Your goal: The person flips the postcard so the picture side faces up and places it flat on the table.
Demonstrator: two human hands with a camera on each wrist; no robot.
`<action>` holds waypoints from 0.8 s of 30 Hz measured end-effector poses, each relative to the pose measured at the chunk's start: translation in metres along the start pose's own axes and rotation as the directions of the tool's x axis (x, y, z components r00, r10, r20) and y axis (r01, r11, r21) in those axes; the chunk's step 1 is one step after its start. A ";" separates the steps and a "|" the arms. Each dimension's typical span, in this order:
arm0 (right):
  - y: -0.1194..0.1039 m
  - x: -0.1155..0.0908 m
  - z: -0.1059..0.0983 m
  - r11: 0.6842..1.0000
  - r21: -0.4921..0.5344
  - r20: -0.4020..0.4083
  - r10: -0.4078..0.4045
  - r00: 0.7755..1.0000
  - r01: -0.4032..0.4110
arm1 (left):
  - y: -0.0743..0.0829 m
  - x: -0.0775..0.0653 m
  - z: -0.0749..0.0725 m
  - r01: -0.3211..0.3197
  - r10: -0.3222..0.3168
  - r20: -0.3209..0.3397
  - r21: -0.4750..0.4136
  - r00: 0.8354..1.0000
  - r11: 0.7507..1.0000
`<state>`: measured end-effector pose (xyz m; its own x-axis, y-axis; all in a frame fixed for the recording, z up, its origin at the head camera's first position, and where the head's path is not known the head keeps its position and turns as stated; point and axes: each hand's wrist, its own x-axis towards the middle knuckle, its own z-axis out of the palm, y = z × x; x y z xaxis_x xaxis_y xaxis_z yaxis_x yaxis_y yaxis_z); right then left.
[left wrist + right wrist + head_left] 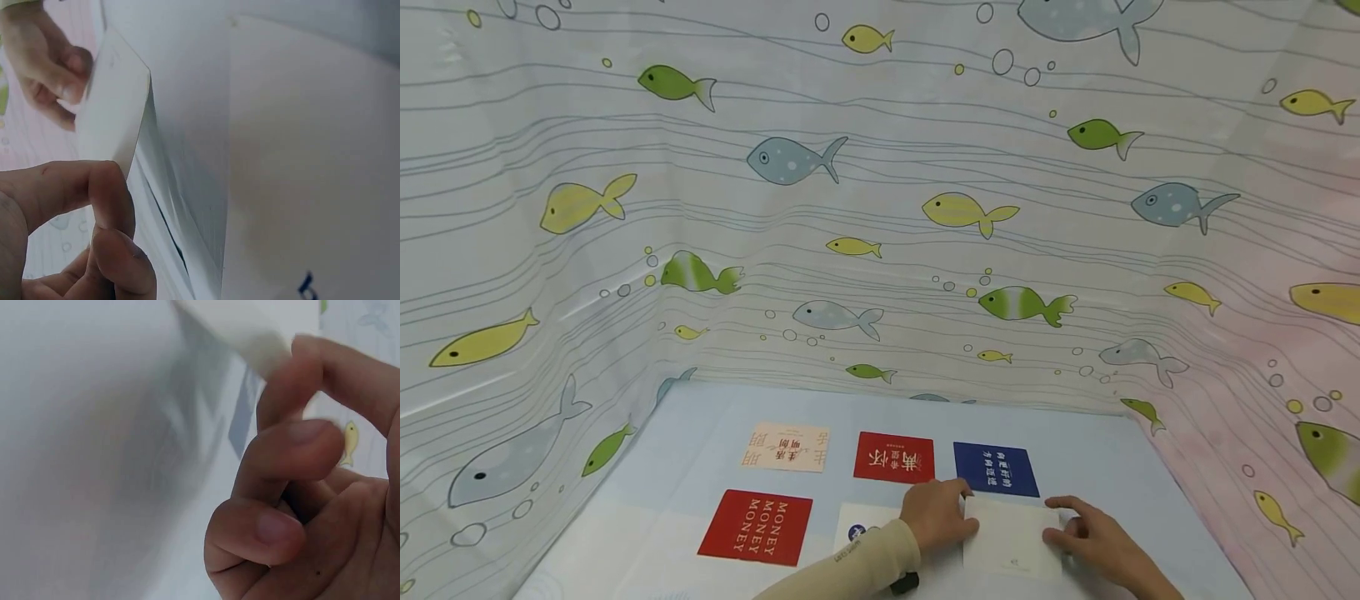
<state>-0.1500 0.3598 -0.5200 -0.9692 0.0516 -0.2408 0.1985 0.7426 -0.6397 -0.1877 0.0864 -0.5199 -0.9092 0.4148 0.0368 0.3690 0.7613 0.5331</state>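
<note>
A cream square card (1011, 537) with a small printed mark near its lower edge is held between both hands, tilted above the table in the left wrist view. My left hand (936, 521) pinches its left edge, thumb on the face. My right hand (1097, 542) grips the opposite edge between thumb and bent fingers. Just beyond it lies a blue card (996, 469) with white characters. Left of it, a white card (868, 518) with a round blue emblem lies partly hidden behind the left hand and sleeve.
A red card reading MONEY (756, 527) lies at the front left of the pale table (662, 467). Behind are a pale pink card (786, 447) and a red card (895, 457) with white characters. A fish-patterned curtain (880, 167) encloses the back and sides.
</note>
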 end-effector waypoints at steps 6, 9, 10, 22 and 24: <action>0.002 0.002 -0.002 0.992 0.109 0.052 0.054 0.997 -0.059 | 0.002 -0.003 -0.001 -0.009 0.009 -0.027 -0.004 1.000 1.000; 0.004 0.003 -0.002 0.987 0.141 0.051 0.066 0.997 -0.073 | 0.002 -0.003 -0.001 -0.005 0.004 -0.030 -0.031 1.000 1.000; 0.005 0.004 -0.002 0.986 0.149 0.049 0.066 0.997 -0.072 | 0.001 -0.003 -0.001 -0.001 0.000 -0.028 -0.045 1.000 0.999; 0.006 0.002 -0.007 0.979 0.202 0.082 -0.029 0.996 0.012 | -0.001 -0.006 -0.006 0.084 -0.083 0.018 -0.291 0.996 0.953; 0.007 0.001 -0.007 0.977 0.213 0.074 -0.043 0.996 0.026 | -0.001 -0.007 -0.007 0.089 -0.089 0.015 -0.302 0.996 0.949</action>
<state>-0.1510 0.3692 -0.5196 -0.9634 -0.0296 -0.2665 0.1997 0.5841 -0.7867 -0.1828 0.0796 -0.5145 -0.9355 0.3527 -0.0229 0.2109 0.6090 0.7646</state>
